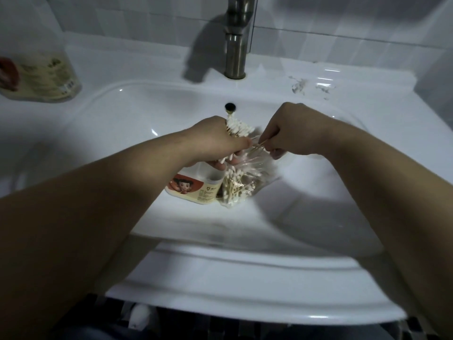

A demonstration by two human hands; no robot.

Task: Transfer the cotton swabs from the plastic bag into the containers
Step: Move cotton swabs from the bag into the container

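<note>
Over the middle of the white sink (137, 111), my left hand (215, 141) grips a bundle of cotton swabs (237, 127), their white tips fanning out above my fist. My right hand (291, 131) pinches a few wooden swab sticks (259, 146) right beside it. Below both hands lies the clear plastic bag (245, 185) with several swabs inside. A round container (193, 185) with a cartoon label stands in the basin just left of the bag, its top partly hidden by my left hand.
A second labelled container (46, 74) stands on the rim at the far left. The metal faucet (236, 42) rises behind the basin, above the overflow hole (230, 107). Torn bits of plastic (308, 85) lie on the right rim.
</note>
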